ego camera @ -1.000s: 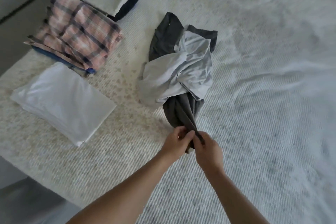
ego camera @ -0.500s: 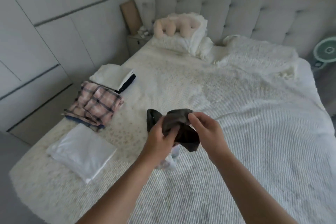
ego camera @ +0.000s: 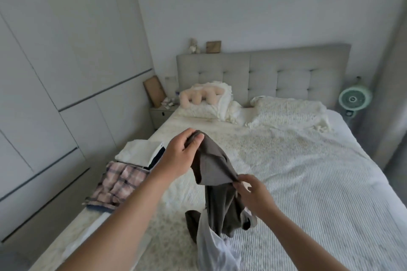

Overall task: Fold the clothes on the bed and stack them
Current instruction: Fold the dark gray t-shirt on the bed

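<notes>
Both hands, left (ego camera: 178,156) and right (ego camera: 253,191), pinch grey garment (ego camera: 211,167) above bed (ego camera: 308,182), shaking out; next lay flat, fold

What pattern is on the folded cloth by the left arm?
Pink plaid with dark lines on the folded plaid cloth, seen in the head view.

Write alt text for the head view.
Two hands lift a dark grey garment above a white bed: left hand grips its top, right hand pinches an edge. Folded clothes sit on the left.
</notes>
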